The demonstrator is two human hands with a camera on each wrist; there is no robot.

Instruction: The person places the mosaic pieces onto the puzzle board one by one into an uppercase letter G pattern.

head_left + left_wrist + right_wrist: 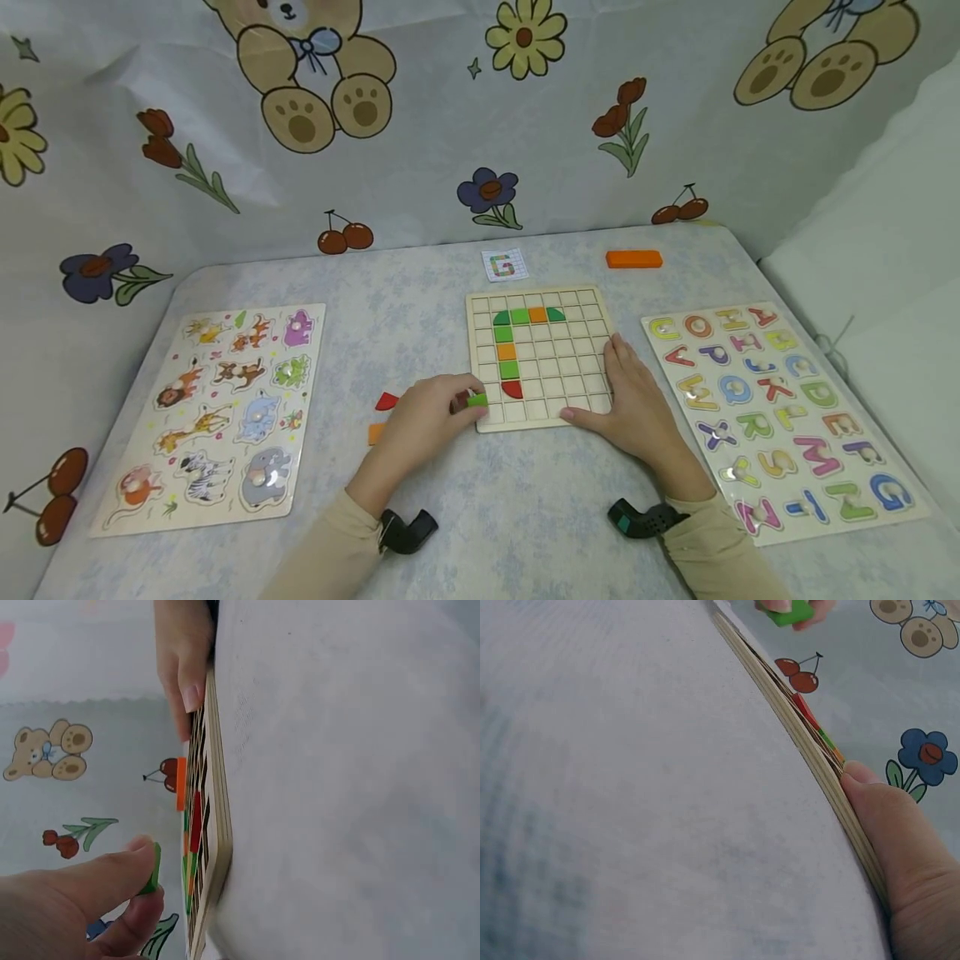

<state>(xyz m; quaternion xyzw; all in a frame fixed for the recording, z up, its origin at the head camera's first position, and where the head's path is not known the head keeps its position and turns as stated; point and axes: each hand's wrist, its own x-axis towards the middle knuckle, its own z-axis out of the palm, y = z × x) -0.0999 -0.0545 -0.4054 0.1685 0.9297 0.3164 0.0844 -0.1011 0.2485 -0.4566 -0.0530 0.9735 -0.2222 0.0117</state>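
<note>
At the near left corner of the wooden grid board (pixel 538 360), pinching a small green tile (pixel 477 400) between thumb and fingertips of the left hand (pixel 423 421), fingers curling round it, tile hovering just off the board's edge. Showing in the left wrist view as a thin green sliver (pixel 152 870) clamped between thumb and finger, close beside the board's side (pixel 214 847). Lying flat along the board's right edge with the right hand (pixel 633 400), fingers straight and relaxed, gripping nothing, fingertips pressing on the near right corner; thumb (pixel 877 802) resting against the board's layered rim in the right wrist view.

Holding inside the board's square cells a run of pieces: green, green, orange and a green quarter-round along the second row, then green, orange, green and a red quarter-round (pixel 512 388) going down the second column.

Lying loose on the table (pixel 525 517) just left of the hand: a red piece (pixel 386 402) and an orange piece (pixel 376 433). Sitting beyond the board: a small pattern card (pixel 505 265) and an orange block (pixel 633 259). Flanking further out: an animal peg puzzle (pixel 225 408) on the left, its recesses filled with animals, and an alphabet puzzle (pixel 780 408) on the right, its recesses filled with coloured letters.
</note>
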